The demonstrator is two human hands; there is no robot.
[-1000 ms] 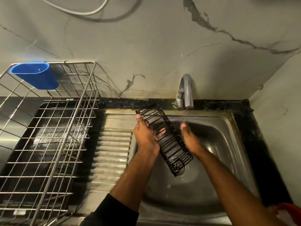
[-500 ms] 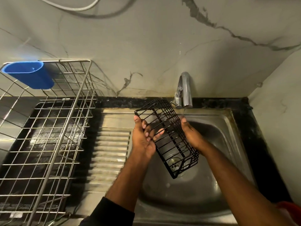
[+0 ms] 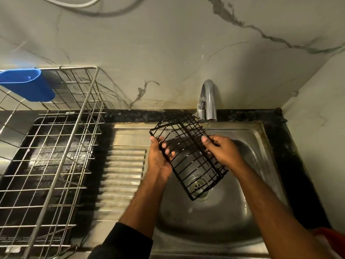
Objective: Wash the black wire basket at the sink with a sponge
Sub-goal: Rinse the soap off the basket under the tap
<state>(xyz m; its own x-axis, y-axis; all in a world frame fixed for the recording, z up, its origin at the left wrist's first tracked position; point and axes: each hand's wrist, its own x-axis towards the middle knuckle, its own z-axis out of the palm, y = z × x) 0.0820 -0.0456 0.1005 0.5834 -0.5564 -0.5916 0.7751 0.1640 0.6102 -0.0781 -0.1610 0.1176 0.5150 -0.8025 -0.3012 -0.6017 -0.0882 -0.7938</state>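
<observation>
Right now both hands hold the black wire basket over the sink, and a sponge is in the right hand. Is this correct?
Not quite: the head view shows no sponge. The right hand and left hand both grip only the black wire basket over the sink.

The silver dish rack (image 3: pixel 56 156) and the blue cup (image 3: pixel 28 84) hung on it run off the left edge. A red object (image 3: pixel 330 238) at the bottom right corner is cut off and cannot be identified. The black wire basket (image 3: pixel 188 156) partly hides the sink drain (image 3: pixel 197 186).

Steel dish rack (image 3: pixel 56 146), blue cup (image 3: pixel 28 85)
</observation>
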